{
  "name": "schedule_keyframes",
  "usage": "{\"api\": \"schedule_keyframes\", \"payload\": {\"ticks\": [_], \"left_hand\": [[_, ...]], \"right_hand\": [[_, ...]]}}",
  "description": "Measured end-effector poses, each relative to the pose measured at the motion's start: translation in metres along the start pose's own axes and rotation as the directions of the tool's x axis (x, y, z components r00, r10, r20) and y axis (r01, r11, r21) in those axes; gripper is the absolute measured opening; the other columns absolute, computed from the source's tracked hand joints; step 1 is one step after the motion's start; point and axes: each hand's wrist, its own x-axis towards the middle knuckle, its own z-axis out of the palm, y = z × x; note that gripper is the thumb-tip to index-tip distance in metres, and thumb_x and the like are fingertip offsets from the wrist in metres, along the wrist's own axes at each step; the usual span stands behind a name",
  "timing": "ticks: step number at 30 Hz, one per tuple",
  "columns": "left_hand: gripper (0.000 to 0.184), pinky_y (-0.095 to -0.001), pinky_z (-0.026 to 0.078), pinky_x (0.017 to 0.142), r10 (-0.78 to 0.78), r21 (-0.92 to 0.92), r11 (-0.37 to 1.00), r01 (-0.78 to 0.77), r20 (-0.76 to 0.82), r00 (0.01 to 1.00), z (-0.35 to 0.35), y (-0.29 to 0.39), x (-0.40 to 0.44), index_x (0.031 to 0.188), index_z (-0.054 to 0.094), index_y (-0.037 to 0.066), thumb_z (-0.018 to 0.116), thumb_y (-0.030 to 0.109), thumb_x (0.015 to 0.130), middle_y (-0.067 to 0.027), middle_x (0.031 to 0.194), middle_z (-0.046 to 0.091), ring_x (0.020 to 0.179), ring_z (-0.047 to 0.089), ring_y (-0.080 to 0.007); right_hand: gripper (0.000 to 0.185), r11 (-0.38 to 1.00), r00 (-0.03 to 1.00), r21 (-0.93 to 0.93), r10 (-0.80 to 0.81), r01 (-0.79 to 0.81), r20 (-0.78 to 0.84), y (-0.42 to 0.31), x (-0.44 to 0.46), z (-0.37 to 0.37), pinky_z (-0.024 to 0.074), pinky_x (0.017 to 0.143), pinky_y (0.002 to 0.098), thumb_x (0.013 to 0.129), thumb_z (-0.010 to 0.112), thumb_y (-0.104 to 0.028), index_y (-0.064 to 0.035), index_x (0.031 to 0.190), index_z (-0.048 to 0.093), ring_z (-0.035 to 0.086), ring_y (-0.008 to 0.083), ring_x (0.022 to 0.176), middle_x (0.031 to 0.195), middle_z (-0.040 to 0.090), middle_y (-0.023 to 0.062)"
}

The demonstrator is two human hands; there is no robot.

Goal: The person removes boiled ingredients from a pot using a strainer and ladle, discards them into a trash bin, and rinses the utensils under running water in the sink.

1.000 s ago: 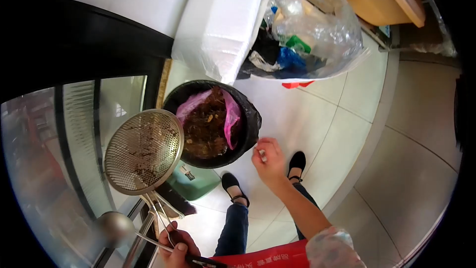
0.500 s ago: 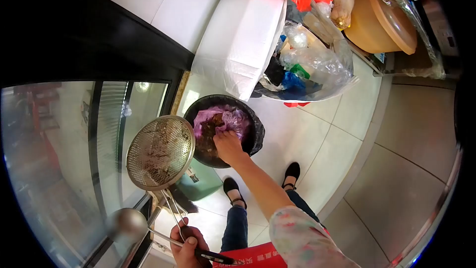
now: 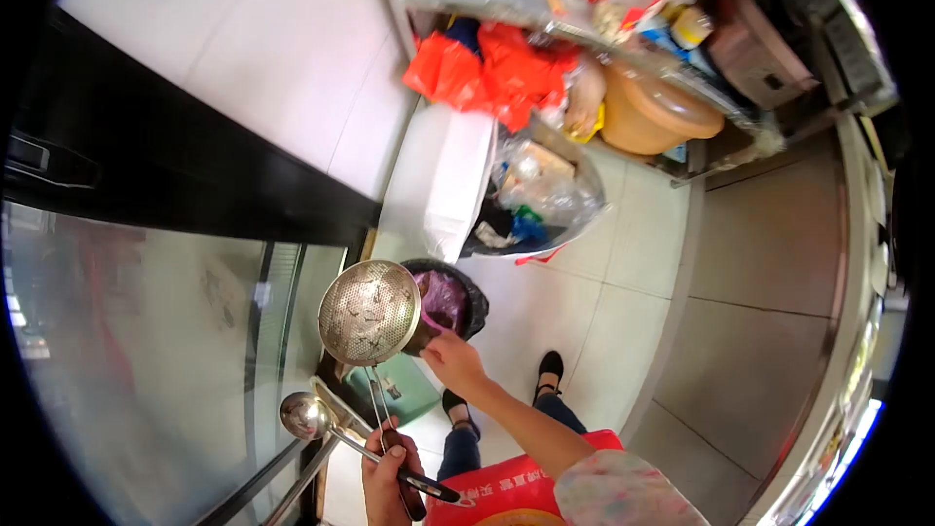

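My left hand (image 3: 392, 472) is closed round the handles of a perforated metal strainer (image 3: 368, 307) and a steel ladle (image 3: 308, 416). Dark bits cling to the strainer's face, which overlaps the left side of a black-lined bin (image 3: 475, 307). Inside the bin lies a crumpled purple plastic bag (image 3: 443, 294) with dark waste around it. My right hand (image 3: 454, 360) is at the bin's near rim, fingers pinched together on a stretched strip of the purple bag. The fingertips are partly hidden.
A green dustpan (image 3: 409, 388) sits beside the bin. Behind stand a white foam box (image 3: 438, 170) and a large rubbish bag (image 3: 560, 190). Red bags (image 3: 497, 73) and an orange basin (image 3: 643, 112) are under a cluttered shelf. A glass door (image 3: 166, 360) is at left.
My right hand has drawn out of the bin toward me, stretching a strip of the purple bag. The strainer has shifted across the bin's left side. The view has tilted up, showing more shelf.
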Motion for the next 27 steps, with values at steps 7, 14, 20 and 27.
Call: {"api": "schedule_keyframes", "payload": {"ticks": [7,14,20,27], "left_hand": [[0.019,-0.0193,0.043,0.049,-0.062,0.217,0.976,0.0,0.275,0.959,0.01,0.04,-0.084,0.098,0.05,0.004,0.057,0.012,0.082,-0.0017,0.076,0.053,0.054,0.049,-0.01],[0.013,-0.0203,0.042,0.046,-0.429,0.511,0.86,0.003,0.719,0.547,0.041,0.055,-0.212,0.093,0.049,0.008,0.05,0.005,0.081,-0.0038,0.075,0.051,0.053,0.046,-0.0115],[0.023,-0.0185,0.042,0.043,-0.718,0.749,0.658,-0.08,0.656,0.231,0.061,-0.027,-0.33,0.106,0.052,0.009,0.052,0.02,0.086,-0.002,0.076,0.055,0.054,0.05,-0.009],[0.038,-0.0213,0.038,0.038,-0.831,0.813,0.554,-0.18,0.553,-0.058,0.054,-0.169,-0.482,0.119,0.044,0.006,0.052,0.014,0.083,-0.0075,0.08,0.054,0.052,0.048,-0.011]], "right_hand": [[0.016,0.509,0.887,0.773,0.44,-0.378,0.144,-0.093,-0.096,-0.13,0.045,0.055,0.0227,0.085,0.059,-0.017,-0.0027,0.078,0.059,0.054,0.0088,0.06,0.064,0.056,0.0011],[0.014,0.401,0.725,0.91,0.658,-0.11,-0.202,-0.168,-0.305,-0.219,0.0418,0.055,0.0225,0.087,0.053,-0.018,-0.0048,0.083,0.056,0.05,0.0083,0.06,0.066,0.054,-0.0002],[0.018,0.523,0.396,0.826,0.726,0.211,-0.562,-0.202,-0.482,-0.272,0.0406,0.055,0.0214,0.087,0.056,-0.022,-0.0062,0.078,0.056,0.049,0.0071,0.059,0.066,0.053,-0.0011],[0.017,0.673,-0.022,0.561,0.65,0.481,-0.76,-0.212,-0.698,-0.318,0.046,0.057,0.0238,0.087,0.054,-0.019,-0.0032,0.082,0.057,0.056,0.0122,0.063,0.072,0.058,0.0053]]}}
